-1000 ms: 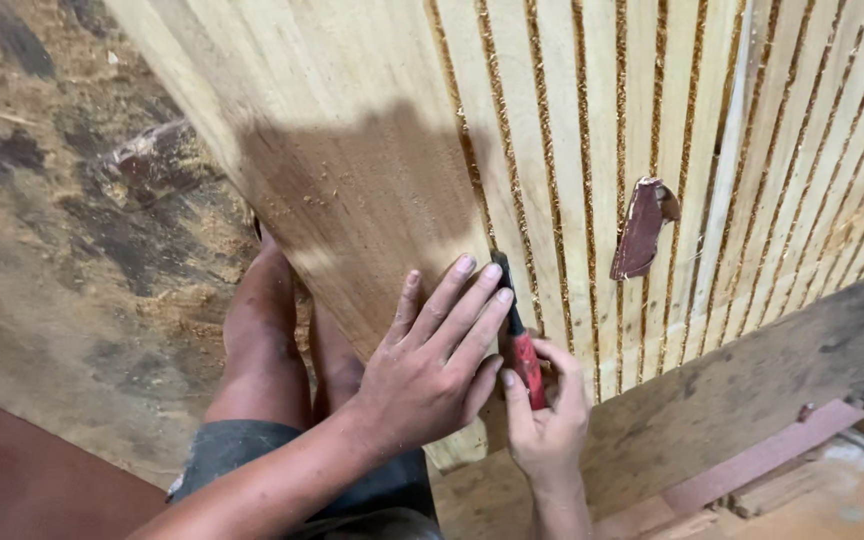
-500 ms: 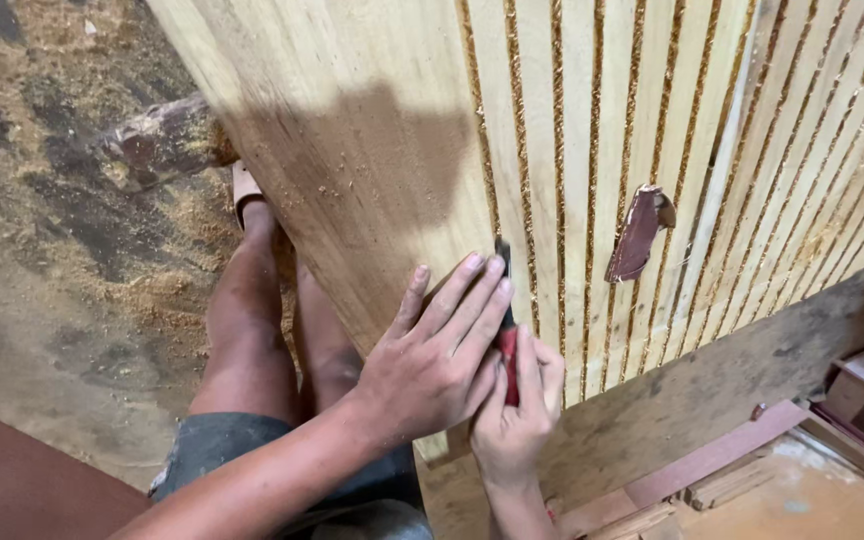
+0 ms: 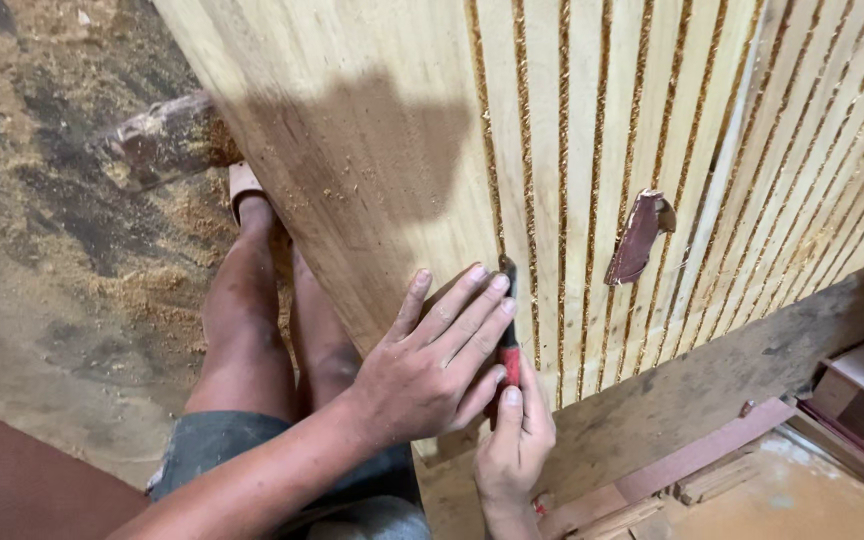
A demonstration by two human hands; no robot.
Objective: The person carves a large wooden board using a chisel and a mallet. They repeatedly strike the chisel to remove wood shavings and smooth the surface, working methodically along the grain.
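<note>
A large pale wooden panel (image 3: 352, 150) with several parallel grooves full of sawdust fills the upper view. My left hand (image 3: 437, 365) lies flat on the panel near its lower edge, fingers spread beside the leftmost grooves. My right hand (image 3: 515, 440) grips a small red-handled tool (image 3: 509, 355) whose dark blade sits in a groove just past my left fingertips. A folded piece of brown sandpaper (image 3: 637, 237) rests on the grooved part, to the right of both hands.
My bare legs (image 3: 252, 320) and a sandal are under the panel's left edge. The floor (image 3: 42, 250) at left is covered with sawdust, with a wooden block lying on it. A rough plank (image 3: 712, 380) and wood offcuts lie at lower right.
The view has shifted a little. Both hands stay at the same groove, the right hand with the tool slightly lower along it.
</note>
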